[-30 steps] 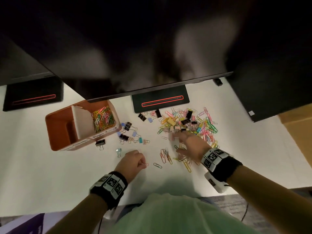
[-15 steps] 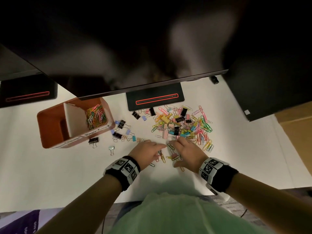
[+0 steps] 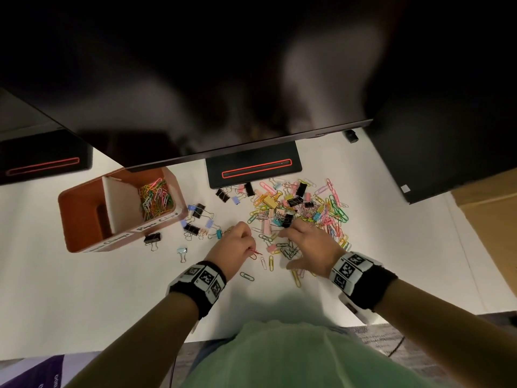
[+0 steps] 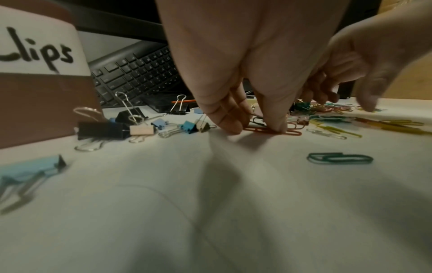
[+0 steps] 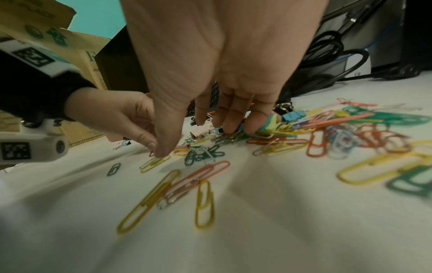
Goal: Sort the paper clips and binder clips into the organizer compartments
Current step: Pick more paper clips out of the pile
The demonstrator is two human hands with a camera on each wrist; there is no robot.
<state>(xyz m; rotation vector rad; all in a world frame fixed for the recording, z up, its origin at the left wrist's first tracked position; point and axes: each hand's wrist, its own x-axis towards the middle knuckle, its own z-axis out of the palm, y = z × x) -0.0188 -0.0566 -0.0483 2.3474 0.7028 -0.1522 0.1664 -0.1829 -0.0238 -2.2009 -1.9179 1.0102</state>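
Head view, near to far: the left hand (image 3: 236, 245) is low on the white desk (image 3: 84, 289) w/ thumb and fingers curled together, pinching a red paper clip (image 4: 272, 131) that lies flat on the desk. Just beside it, the right hand (image 3: 309, 245) has fingers straight and spread, tips pressing on loose paper clips at the near edge of the clip pile (image 3: 302, 208), holding nothing. Farther left, approx. well apart from the hands, stands the orange organizer (image 3: 84, 217) w/ coloured paper clips (image 3: 155, 198) in its right compartment, and binder clips (image 3: 195, 219) lie between it and the pile.
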